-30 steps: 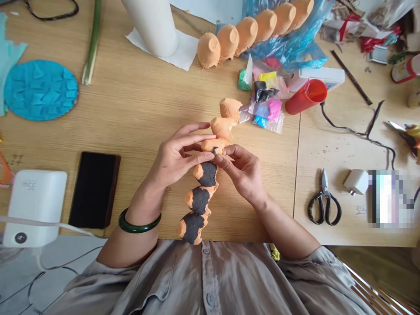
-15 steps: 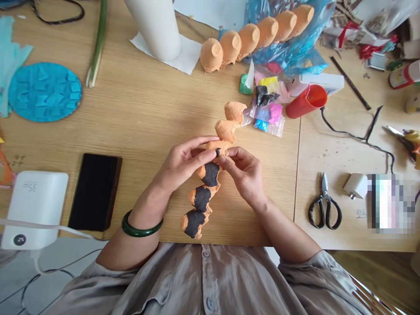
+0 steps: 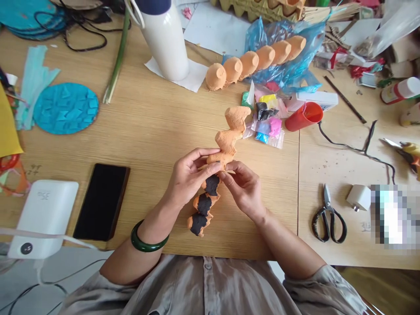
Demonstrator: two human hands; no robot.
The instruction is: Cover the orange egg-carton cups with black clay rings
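Observation:
An orange egg-carton strip [image 3: 226, 141] with several bumps is held up over the table between both hands. Its three nearest cups carry black clay patches [image 3: 204, 204]; the far cups are plain orange. My left hand [image 3: 192, 177] grips the strip's middle from the left, thumb on top. From the right, my right hand [image 3: 242, 186] pinches the strip's edge with thumb and forefinger. A small dark bit shows by the left thumb, mostly hidden. Beyond the strip lie small bags of coloured clay [image 3: 267, 116], including black, pink, yellow and blue.
A second orange egg-carton strip [image 3: 249, 64] lies on a blue plastic bag [image 3: 303, 65]. Around the table are a white bottle [image 3: 167, 48], a red cup [image 3: 303, 117], scissors [image 3: 328, 218], a phone [image 3: 101, 201], a white power bank [image 3: 44, 218] and a blue oval piece [image 3: 65, 108].
The camera view has tilted, showing more of the table's far side. The strip has tipped somewhat in the hands, and the dark bit at the left thumb is now more covered.

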